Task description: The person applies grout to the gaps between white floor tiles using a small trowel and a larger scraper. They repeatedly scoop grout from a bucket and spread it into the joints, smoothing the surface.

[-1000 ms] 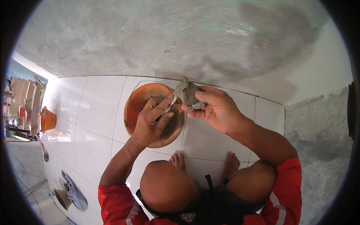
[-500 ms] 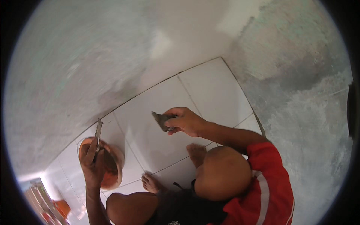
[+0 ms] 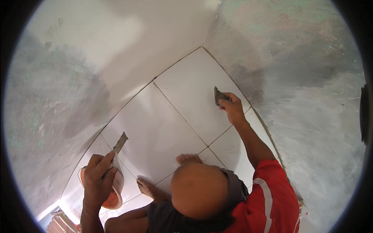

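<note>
White glazed floor tiles (image 3: 155, 132) look hard and slippery. Under the left hand (image 3: 97, 180), the round orange bowl (image 3: 112, 198); its grip clenches a stiff grey-caked trowel (image 3: 119, 143). Right hand (image 3: 232, 108) pinches a small flexible grey scraper (image 3: 218, 95) at the wall-side joint.

Red short sleeve (image 3: 272, 194) with a white stripe — dark shorts (image 3: 175, 219), bare feet (image 3: 186, 158).

left hand (image 3: 97, 176) low, grip closed | right hand (image 3: 232, 108) outstretched, grip closed

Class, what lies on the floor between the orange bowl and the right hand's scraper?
In the head view, only bare white tiles and grout lines between bowl and scraper.
</note>
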`<state>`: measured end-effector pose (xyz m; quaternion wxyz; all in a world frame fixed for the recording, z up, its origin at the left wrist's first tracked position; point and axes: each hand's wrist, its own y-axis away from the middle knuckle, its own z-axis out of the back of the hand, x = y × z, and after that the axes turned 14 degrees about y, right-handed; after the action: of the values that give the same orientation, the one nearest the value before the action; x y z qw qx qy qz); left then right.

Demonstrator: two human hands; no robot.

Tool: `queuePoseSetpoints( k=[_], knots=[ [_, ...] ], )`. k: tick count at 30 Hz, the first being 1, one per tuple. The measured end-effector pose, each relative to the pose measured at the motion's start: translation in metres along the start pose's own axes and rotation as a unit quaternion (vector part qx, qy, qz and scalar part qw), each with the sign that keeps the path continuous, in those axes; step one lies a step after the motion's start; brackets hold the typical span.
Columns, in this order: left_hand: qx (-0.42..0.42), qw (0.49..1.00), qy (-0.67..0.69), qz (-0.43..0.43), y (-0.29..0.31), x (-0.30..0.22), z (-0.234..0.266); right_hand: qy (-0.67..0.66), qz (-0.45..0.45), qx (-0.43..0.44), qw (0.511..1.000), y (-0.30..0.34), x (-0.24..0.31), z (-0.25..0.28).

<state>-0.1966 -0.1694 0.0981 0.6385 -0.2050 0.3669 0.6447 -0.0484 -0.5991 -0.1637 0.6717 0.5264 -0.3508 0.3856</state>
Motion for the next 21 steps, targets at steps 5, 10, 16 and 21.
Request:
queuePoseSetpoints(
  k=[5,10,16,21],
  knots=[
    [0.013,0.996,0.07,0.051,-0.01,0.026,-0.02,0.058,0.081,0.013,0.995,-0.049,0.014,-0.049],
    [0.021,0.994,0.091,0.061,-0.013,0.046,-0.025,0.193,0.136,-0.129,0.963,-0.129,0.043,-0.087],
    [0.02,0.99,0.097,0.098,-0.025,0.067,-0.016,0.427,0.221,-0.298,0.825,-0.195,0.066,-0.096],
    [0.021,0.987,0.11,0.114,-0.027,0.072,-0.014,0.492,0.207,-0.288,0.795,-0.21,0.076,-0.12]
  ],
)
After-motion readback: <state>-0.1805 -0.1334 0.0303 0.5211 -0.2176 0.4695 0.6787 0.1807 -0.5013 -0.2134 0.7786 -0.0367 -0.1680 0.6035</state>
